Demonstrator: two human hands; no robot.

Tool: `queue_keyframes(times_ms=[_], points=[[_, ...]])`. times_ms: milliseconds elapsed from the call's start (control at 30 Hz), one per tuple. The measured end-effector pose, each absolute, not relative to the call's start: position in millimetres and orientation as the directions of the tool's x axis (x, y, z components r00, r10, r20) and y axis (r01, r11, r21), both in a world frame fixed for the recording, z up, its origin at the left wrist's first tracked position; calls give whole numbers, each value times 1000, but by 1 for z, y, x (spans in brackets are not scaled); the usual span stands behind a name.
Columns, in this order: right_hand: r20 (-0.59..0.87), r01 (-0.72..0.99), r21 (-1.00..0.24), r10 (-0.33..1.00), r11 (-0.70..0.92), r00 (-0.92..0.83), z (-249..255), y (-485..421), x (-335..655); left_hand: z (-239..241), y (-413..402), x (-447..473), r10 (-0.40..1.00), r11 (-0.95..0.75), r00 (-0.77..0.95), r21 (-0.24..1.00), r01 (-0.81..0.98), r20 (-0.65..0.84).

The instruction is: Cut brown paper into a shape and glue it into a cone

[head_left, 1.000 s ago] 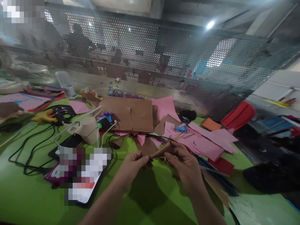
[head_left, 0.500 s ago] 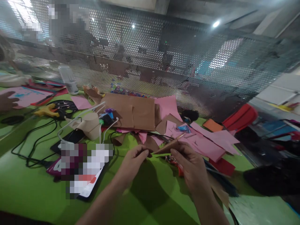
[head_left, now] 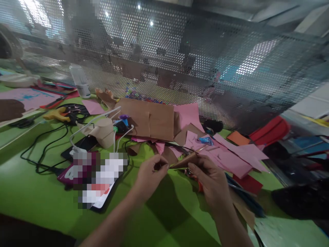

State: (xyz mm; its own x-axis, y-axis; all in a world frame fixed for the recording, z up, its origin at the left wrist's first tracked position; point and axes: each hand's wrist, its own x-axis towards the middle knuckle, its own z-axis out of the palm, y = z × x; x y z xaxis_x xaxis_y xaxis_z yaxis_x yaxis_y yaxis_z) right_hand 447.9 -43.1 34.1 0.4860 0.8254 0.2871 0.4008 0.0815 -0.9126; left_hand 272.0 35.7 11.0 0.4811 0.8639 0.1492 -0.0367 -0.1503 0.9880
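Observation:
Both my hands work over a green table (head_left: 38, 202). Between them I hold a narrow brown paper cone (head_left: 183, 161), rolled to a point. My left hand (head_left: 150, 175) pinches the pointed end with thumb and fingers closed. My right hand (head_left: 210, 181) grips the wider end, fingers curled round it. The cone floats just above the table, in front of a heap of pink paper scraps (head_left: 231, 159) and brown paper sheets (head_left: 149, 118).
A phone and a blurred card lie at left among black cables (head_left: 43, 154) and a white cable. A brown paper cup shape (head_left: 104, 132), a yellow glue gun (head_left: 55, 115), and a white bottle (head_left: 79, 80) stand further back. A perforated metal screen (head_left: 180, 61) closes the far side. Another person's hand (head_left: 10, 109) rests at far left.
The camera has tilted slightly, shifting the scene down and right. My hands keep the brown cone; my left fingers have shifted on its tip.

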Motion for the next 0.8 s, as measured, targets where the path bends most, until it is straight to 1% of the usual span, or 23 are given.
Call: queue_keyframes(times_ms=[100,233,300,367,467,533,600,733,800], points=[[248,386,-921,832,45,495,32,-44,451,12,36,270,876,-203,443,979,-24,193],[227,365,-930,836,35,500,32,-44,451,13,36,269,908,-171,385,985,-21,166],[240,360,-931,848,62,473,34,-44,450,13,36,270,899,-153,411,988,-32,153],[246,346,-934,859,87,449,35,-44,449,13,35,270,867,-148,476,988,-36,147],[234,309,-946,860,95,453,34,-43,448,12,34,271,820,-186,552,983,11,149],[241,312,-945,852,97,466,32,-42,449,11,33,271,811,-179,572,983,48,119],[252,332,-938,848,96,466,32,-42,449,11,33,272,810,-103,583,994,48,56],[257,345,-934,853,97,455,32,-43,448,14,34,273,783,126,614,992,1,-100],[250,345,-934,856,90,453,32,-43,447,15,34,273,777,190,611,982,-3,-148]])
